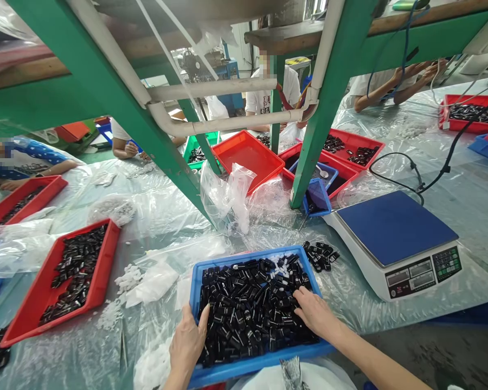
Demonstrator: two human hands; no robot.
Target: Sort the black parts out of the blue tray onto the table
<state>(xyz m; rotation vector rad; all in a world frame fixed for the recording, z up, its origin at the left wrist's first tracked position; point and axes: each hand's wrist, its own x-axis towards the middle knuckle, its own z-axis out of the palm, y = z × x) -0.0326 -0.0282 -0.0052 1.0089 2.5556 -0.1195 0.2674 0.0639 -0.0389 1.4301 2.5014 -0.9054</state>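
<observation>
A blue plastic tray (260, 364) sits right in front of me, heaped with small black rectangular parts (248, 319). My left hand (187, 344) grips the tray's near left rim, thumb inside against the parts. My right hand (315, 311) lies on the heap at the right side, fingers spread and resting on the black parts. A few white pieces (282, 265) lie among them near the far rim. Beyond that rim, a small pile of loose black parts (320, 254) rests on the plastic sheet.
A digital bench scale (394, 244) stands to the right. Red trays of black parts (97, 287) lie on the plastic-covered table (154, 216). Green steel legs (317, 119) of a shelf rise ahead. Co-workers sit around the table, and a black cable (443, 168) crosses the far right.
</observation>
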